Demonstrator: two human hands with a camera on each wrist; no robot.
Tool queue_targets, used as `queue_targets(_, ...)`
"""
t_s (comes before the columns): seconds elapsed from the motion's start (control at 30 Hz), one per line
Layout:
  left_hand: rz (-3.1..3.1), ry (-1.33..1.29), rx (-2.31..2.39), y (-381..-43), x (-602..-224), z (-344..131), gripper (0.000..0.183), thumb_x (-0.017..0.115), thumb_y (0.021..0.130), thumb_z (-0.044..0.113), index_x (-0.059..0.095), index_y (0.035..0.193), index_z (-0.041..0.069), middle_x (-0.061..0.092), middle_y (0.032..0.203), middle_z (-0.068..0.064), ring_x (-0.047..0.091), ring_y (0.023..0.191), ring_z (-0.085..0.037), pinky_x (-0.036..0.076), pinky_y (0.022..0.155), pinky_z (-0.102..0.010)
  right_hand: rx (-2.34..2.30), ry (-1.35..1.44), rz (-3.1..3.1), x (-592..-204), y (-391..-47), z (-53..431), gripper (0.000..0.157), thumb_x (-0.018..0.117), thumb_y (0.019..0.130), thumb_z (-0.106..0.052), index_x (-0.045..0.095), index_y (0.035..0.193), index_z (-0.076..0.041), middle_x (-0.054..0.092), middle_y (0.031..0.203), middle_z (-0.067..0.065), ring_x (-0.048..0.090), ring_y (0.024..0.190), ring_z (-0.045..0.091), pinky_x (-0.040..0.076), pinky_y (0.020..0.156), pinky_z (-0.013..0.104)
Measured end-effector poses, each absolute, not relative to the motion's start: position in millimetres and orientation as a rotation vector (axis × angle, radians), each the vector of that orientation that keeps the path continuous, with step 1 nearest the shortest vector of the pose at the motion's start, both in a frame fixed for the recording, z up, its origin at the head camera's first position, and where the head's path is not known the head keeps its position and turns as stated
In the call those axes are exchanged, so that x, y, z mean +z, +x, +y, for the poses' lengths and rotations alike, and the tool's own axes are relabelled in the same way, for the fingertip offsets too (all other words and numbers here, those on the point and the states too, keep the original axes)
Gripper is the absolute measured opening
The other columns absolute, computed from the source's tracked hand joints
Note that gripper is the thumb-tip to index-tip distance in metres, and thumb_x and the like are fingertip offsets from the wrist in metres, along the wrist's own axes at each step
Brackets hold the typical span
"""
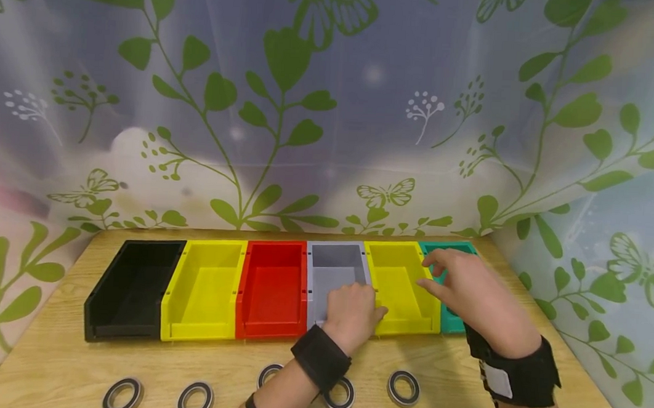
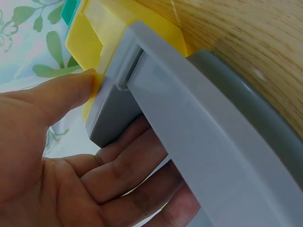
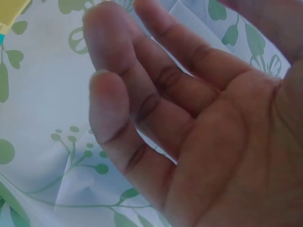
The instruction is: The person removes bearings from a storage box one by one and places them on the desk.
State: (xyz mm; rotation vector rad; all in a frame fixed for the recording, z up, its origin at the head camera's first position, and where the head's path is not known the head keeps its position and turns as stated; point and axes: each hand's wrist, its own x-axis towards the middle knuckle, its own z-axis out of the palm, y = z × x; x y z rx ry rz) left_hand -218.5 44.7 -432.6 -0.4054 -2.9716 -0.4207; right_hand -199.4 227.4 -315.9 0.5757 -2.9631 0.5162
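In the head view my left hand (image 1: pixel 353 310) is at the front right of the grey bin (image 1: pixel 337 275). The left wrist view shows its thumb (image 2: pixel 71 94) against the neighbouring yellow bin (image 2: pixel 87 42) and its fingers curled inside the grey bin, gripping the adjoining side walls. My right hand (image 1: pixel 475 292), loosely curved and holding nothing, hovers over the green bin (image 1: pixel 456 323) at the right end, hiding part of it. Only that hand and the curtain appear in the right wrist view.
A red bin (image 1: pixel 275 294), another yellow bin (image 1: pixel 206 293) and a black bin (image 1: pixel 133 292) continue the row leftward. Several ring bearings (image 1: pixel 392 389) lie on the wooden table (image 1: pixel 46 368) before the bins, one partly behind my left forearm. A patterned curtain (image 1: pixel 330 136) hangs behind.
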Motion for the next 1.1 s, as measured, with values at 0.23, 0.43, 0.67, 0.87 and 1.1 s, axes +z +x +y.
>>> queue_targets(0.23,-2.956,-0.398,-0.427,-220,-433,45,0.046,0.078,0.090,0.047,0.061,0.063,0.014,0.046,0.057,0.002,0.051,0.052,-0.015,0.039,0.044,-0.032,0.551,0.549,-2.960,-315,-197,234,0.029,0.077,0.095,-0.019,0.068,0.116,-0.002,0.071,0.094,0.005,0.064,0.074,0.016,0.052,0.063,0.034)
queue_targets(0.43,-2.963,-0.404,-0.430,-220,-432,44,0.049,0.077,0.091,0.048,0.059,0.059,0.015,0.043,0.055,0.003,0.049,0.051,-0.015,0.037,0.044,-0.031,0.550,0.531,-2.973,-313,-197,236,0.029,0.076,0.095,-0.021,0.068,0.116,-0.003,0.071,0.092,0.004,0.066,0.077,0.018,0.054,0.064,0.035)
queue_targets(0.67,-2.944,-0.407,-0.448,-220,-425,45,0.043,0.077,0.092,0.045,0.067,0.066,0.013,0.050,0.057,0.001,0.053,0.052,-0.016,0.040,0.043,-0.032,0.559,0.539,-2.970,-315,-198,237,0.030,0.076,0.095,-0.020,0.068,0.118,-0.002,0.071,0.093,0.004,0.066,0.078,0.018,0.054,0.064,0.035)
queue_targets(0.87,-2.845,-0.404,-0.347,-221,-411,49,0.041,0.078,0.091,0.044,0.072,0.093,0.004,0.068,0.081,-0.009,0.064,0.075,-0.022,0.054,0.055,-0.035,0.572,0.506,-2.963,-314,-198,245,0.030,0.075,0.096,-0.021,0.068,0.118,-0.004,0.070,0.093,0.005,0.066,0.077,0.019,0.054,0.065,0.038)
queue_targets(1.1,-2.777,-0.487,-0.153,-219,-407,63,0.043,0.074,0.093,0.049,0.073,0.108,0.009,0.069,0.098,-0.005,0.058,0.094,-0.021,0.050,0.075,-0.034,0.582,0.468,-2.987,-312,-198,257,0.034,0.074,0.097,-0.026,0.066,0.122,-0.004,0.071,0.099,0.008,0.067,0.084,0.023,0.055,0.069,0.042)
